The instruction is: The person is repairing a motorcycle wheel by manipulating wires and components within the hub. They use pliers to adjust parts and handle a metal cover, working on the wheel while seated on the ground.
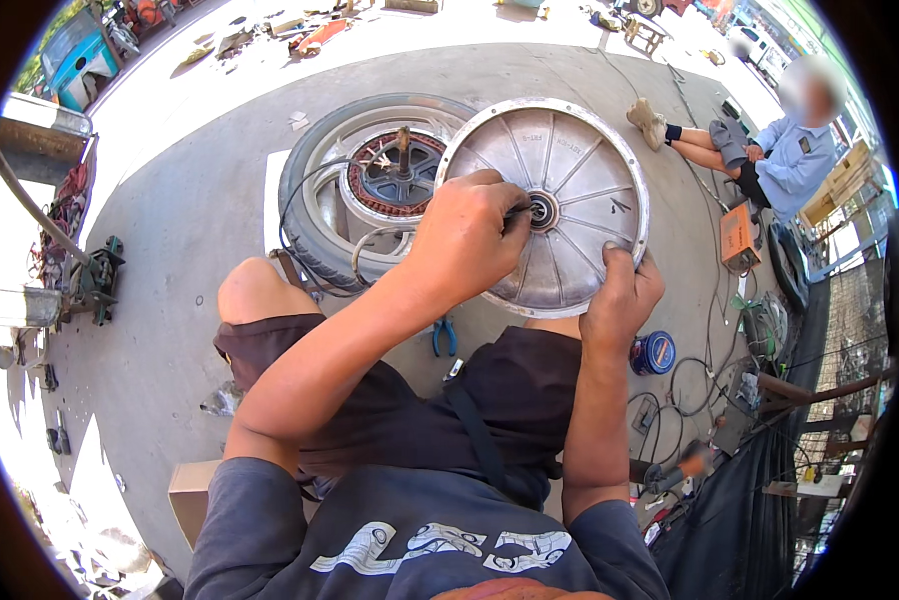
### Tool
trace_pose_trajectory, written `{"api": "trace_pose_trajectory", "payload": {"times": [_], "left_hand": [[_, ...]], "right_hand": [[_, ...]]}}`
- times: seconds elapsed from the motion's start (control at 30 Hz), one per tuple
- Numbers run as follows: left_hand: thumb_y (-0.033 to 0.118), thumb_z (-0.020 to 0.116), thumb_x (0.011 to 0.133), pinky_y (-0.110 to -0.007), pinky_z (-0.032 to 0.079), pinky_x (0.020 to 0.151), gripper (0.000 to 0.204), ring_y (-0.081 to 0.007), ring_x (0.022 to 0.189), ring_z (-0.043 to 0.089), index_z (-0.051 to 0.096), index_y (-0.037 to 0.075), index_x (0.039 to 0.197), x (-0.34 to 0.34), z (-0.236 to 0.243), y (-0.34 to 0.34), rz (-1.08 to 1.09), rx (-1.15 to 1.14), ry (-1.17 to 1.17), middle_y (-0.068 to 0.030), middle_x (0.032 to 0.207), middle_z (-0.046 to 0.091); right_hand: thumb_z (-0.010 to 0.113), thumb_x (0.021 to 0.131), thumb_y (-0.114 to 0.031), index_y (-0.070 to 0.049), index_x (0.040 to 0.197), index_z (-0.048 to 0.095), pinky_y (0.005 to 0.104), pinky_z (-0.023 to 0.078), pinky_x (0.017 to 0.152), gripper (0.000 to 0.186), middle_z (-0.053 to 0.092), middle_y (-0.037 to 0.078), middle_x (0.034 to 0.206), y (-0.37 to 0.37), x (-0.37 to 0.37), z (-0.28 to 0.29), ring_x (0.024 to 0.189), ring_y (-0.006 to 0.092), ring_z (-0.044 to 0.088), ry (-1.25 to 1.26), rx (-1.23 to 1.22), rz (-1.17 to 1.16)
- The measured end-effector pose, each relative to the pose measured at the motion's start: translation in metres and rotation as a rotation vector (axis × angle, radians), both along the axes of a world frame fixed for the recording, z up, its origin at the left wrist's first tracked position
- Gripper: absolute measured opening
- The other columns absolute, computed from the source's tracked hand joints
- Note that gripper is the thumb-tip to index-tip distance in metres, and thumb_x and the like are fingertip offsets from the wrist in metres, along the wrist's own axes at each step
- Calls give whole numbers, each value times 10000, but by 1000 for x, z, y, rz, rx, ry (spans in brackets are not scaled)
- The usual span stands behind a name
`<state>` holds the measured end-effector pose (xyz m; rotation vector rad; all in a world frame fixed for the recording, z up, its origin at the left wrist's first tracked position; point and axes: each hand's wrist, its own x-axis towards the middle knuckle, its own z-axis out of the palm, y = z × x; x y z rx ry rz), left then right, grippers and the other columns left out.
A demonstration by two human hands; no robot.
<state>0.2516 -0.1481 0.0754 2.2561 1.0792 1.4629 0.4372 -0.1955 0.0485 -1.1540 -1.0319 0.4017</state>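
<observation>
cover plate (560, 190) right of wheel (370, 180)

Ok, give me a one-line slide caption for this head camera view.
Seated person steadies a round metal hub cover with the right hand while the left hand works at its centre, beside a tyred wheel.

Tyre wheel (320, 200) blocks left; bare concrete (190, 230) beyond open.
</observation>
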Motion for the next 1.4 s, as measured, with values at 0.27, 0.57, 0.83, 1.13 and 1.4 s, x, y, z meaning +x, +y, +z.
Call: {"api": "trace_pose_trajectory", "payload": {"times": [0.27,0.57,0.83,1.13,1.4], "left_hand": [[71,732,800,-454,527,591,80,-355,665,651,723,18,859,7,-7,-7,83,116,157,-136,773,611],[86,716,796,-459,524,568,57,-348,645,642,692,39,819,9,-13,-9,117,140,230,-118,755,592],[84,722,784,-448,522,559,88,-333,631,641,726,61,869,7,-7,-10,144,148,268,-107,759,600],[29,734,782,-431,499,554,173,-328,630,637,763,51,952,3,-14,-13,143,156,222,-112,769,612],[-1,745,805,-396,479,566,163,-310,624,635,771,6,966,6,-19,-13,146,101,76,-132,767,629]], "right_hand": [[564,869,-82,100,842,629,304,414,637,195,590,40,733,0,-6,4,693,110,489,101,22,18],[580,861,-91,91,816,613,319,405,599,190,561,46,676,-2,-7,1,656,110,465,-100,11,-47],[587,867,-94,62,743,559,361,370,527,202,467,87,582,-1,-6,-1,558,140,456,-281,26,-93],[560,917,-14,39,775,548,324,360,518,153,478,28,603,-9,-20,10,559,112,439,-262,80,-13],[564,871,16,49,782,549,369,379,518,96,479,126,614,-9,-19,8,537,197,458,-376,111,-52]]}}
